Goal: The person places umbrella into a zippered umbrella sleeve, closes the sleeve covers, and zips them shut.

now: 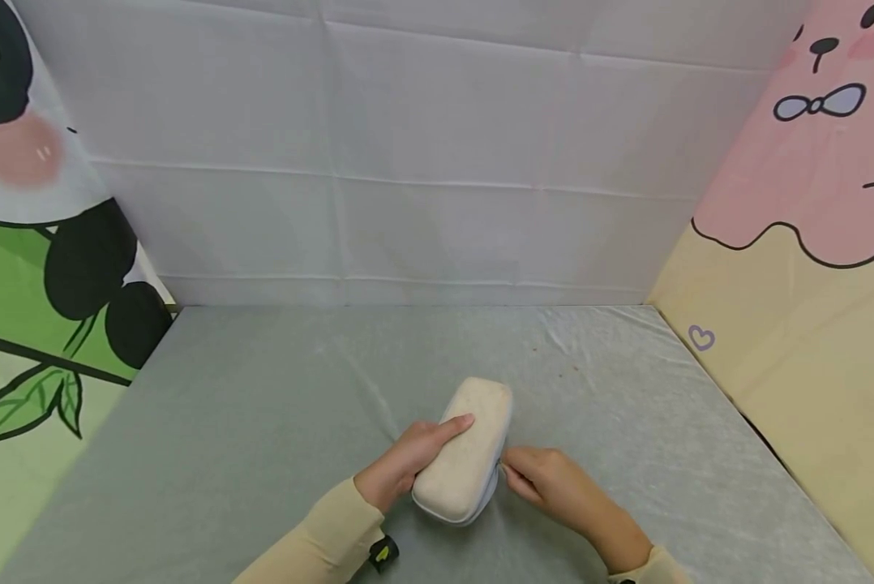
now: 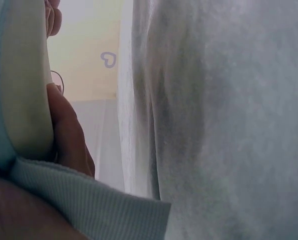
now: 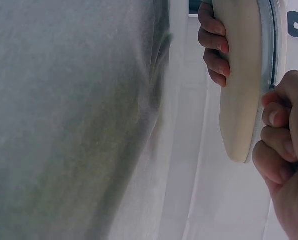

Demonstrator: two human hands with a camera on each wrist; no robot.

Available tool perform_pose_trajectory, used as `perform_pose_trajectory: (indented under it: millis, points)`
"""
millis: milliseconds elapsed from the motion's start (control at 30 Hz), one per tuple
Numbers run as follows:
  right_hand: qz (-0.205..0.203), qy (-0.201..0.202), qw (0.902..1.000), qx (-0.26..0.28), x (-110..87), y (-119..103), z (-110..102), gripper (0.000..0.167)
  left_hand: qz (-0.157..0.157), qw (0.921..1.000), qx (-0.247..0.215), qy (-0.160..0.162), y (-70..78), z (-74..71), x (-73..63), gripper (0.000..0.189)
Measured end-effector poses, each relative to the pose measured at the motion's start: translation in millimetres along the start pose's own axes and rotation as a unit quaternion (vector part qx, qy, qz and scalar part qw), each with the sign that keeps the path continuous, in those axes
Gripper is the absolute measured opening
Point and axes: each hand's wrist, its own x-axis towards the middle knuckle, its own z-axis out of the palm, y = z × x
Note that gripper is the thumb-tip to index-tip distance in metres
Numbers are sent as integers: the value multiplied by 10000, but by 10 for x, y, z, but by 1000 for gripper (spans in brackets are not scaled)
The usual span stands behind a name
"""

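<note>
Left hand [image 1: 406, 461] clamped round cream-topped case [image 1: 460, 470], thumb over upper face, fingers curled underneath! Right hand [image 1: 554, 484] across on case's far side from left, fingers curled in, thumb and forefinger pinching at zip [image 3: 274, 47], right on pale-blue edge! Hands apart, case slanting between them, held up above grey cloth [image 1: 262, 422]; and there, ribbed strap [image 2: 99, 202] poking out beside left palm, sleeve [image 1: 327, 527] behind left wrist

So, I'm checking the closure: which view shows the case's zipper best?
The right wrist view: the zipper runs as a dark line along the case to the right hand. The head view shows that edge narrowly; the left wrist view shows no clear zipper.
</note>
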Motion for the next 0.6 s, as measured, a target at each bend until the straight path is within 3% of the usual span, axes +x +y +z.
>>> perform_pose_trajectory:
  millis: [600]
  points:
    - [-30, -23, 10000, -3, -11, -27, -7, 27, 59, 10000, -61, -34, -21, 23, 16, 58]
